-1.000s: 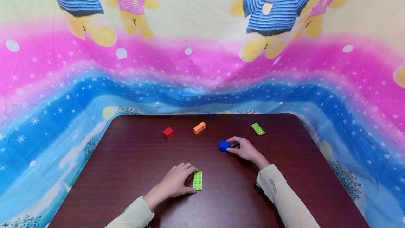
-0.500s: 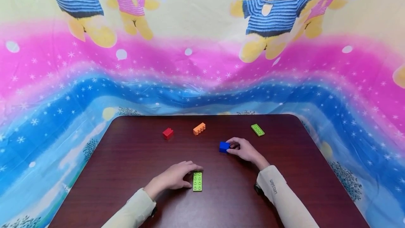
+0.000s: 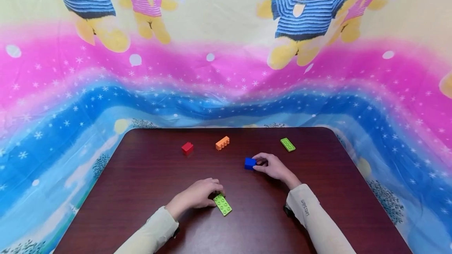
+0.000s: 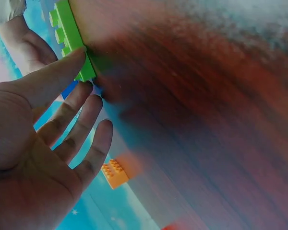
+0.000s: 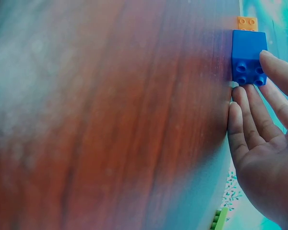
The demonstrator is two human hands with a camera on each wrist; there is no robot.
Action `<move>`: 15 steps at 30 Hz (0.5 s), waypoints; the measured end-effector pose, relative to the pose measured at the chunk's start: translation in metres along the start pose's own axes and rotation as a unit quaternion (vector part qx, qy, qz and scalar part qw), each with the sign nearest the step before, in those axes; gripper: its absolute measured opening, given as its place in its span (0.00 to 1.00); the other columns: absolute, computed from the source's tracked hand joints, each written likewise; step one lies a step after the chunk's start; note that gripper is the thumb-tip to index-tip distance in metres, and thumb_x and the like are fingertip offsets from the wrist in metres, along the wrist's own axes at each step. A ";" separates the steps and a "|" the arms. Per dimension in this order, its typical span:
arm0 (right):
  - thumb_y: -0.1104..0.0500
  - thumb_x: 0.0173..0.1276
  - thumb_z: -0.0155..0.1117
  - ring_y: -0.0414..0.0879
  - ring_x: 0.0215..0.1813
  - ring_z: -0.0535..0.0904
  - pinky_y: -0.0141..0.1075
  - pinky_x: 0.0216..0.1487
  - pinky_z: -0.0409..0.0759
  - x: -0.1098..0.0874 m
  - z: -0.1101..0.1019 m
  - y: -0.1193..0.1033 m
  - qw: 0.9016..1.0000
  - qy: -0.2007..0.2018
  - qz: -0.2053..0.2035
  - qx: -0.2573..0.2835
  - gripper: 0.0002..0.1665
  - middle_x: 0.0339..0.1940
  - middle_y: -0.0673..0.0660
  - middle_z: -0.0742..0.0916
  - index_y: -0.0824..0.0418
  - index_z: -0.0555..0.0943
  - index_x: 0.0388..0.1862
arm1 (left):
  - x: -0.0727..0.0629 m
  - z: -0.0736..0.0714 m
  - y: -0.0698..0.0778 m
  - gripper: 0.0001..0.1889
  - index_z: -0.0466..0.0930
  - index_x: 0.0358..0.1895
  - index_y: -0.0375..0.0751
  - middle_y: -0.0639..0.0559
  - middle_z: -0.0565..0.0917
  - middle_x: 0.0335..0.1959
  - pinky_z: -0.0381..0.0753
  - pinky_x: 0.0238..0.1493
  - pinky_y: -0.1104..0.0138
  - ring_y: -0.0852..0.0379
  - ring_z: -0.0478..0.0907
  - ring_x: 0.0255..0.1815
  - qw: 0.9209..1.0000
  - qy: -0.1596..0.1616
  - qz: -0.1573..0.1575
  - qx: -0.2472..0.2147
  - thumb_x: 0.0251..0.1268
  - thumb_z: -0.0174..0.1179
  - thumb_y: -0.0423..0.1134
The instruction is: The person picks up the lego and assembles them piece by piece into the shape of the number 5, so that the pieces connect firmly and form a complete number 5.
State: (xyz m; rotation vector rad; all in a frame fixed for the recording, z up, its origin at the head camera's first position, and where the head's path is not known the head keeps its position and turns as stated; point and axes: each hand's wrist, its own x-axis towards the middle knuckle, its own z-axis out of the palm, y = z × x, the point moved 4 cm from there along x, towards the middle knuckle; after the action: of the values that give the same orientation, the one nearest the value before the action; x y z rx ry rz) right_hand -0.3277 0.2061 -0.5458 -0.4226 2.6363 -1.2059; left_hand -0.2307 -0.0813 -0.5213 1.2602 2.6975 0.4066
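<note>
My left hand pinches one end of a flat lime-green building brick, studs up, near the middle front of the table. In the left wrist view its thumb lies against the studded side of that brick, while the other fingers spread loosely. Farther back and to the right, my right hand holds a blue building brick between thumb and fingers. The right wrist view shows studs on one face of this blue brick, turned toward the palm.
Along the back of the dark wooden table lie a red brick, an orange brick and a second thin green brick. A curtain printed with bears hangs behind the table.
The left fingers lifted over the far end of the green brick, then took hold there. The brick has turned slantwise, its near end swung right. My right hand and the blue brick stayed still.
</note>
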 end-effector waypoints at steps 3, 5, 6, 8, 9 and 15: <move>0.55 0.72 0.71 0.48 0.55 0.81 0.49 0.60 0.81 0.000 -0.001 -0.001 1.000 0.000 0.001 -0.001 0.20 0.57 0.54 0.86 0.52 0.82 0.62 | -0.001 -0.001 0.001 0.16 0.86 0.47 0.54 0.59 0.81 0.40 0.79 0.44 0.68 0.65 0.74 0.41 1.000 0.001 -0.004 0.010 0.55 0.78 0.41; 0.55 0.73 0.70 0.48 0.55 0.81 0.49 0.60 0.81 0.000 -0.001 -0.001 1.000 -0.002 0.002 -0.004 0.20 0.58 0.54 0.86 0.52 0.82 0.62 | -0.001 -0.002 0.002 0.16 0.86 0.46 0.54 0.59 0.81 0.39 0.79 0.44 0.67 0.65 0.74 0.40 1.000 0.000 -0.008 0.010 0.55 0.79 0.42; 0.55 0.73 0.70 0.48 0.55 0.81 0.49 0.60 0.81 0.000 -0.001 -0.001 1.000 -0.002 0.002 -0.004 0.20 0.58 0.54 0.86 0.52 0.82 0.62 | -0.002 -0.003 0.003 0.16 0.86 0.45 0.54 0.59 0.81 0.39 0.79 0.44 0.67 0.65 0.74 0.40 1.000 -0.001 -0.010 0.009 0.55 0.79 0.42; 0.55 0.73 0.70 0.48 0.55 0.81 0.49 0.60 0.81 0.000 -0.001 -0.001 1.000 -0.002 0.003 -0.004 0.20 0.58 0.54 0.86 0.52 0.82 0.62 | -0.003 -0.002 0.003 0.15 0.85 0.44 0.55 0.59 0.81 0.39 0.79 0.45 0.67 0.66 0.74 0.40 1.000 -0.002 -0.013 0.009 0.54 0.79 0.42; 0.55 0.72 0.71 0.48 0.55 0.81 0.49 0.60 0.81 0.000 -0.001 0.000 1.000 -0.002 0.004 -0.004 0.21 0.58 0.54 0.86 0.52 0.82 0.62 | -0.003 -0.002 0.003 0.15 0.85 0.44 0.55 0.59 0.81 0.39 0.79 0.45 0.67 0.66 0.74 0.40 1.000 -0.002 -0.014 0.009 0.54 0.79 0.43; 0.55 0.72 0.71 0.48 0.54 0.82 0.49 0.59 0.82 0.000 0.000 0.001 1.000 0.001 -0.001 -0.005 0.20 0.55 0.55 0.86 0.53 0.82 0.62 | -0.006 -0.001 0.005 0.16 0.85 0.43 0.55 0.60 0.81 0.37 0.78 0.42 0.66 0.66 0.73 0.38 1.000 -0.001 -0.019 0.016 0.53 0.80 0.46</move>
State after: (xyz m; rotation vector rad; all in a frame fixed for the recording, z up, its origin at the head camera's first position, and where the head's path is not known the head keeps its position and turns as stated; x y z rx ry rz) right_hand -0.3277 0.2068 -0.5460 -0.4271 2.6442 -1.1953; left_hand -0.2234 -0.0836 -0.5190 1.2132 2.7321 0.3577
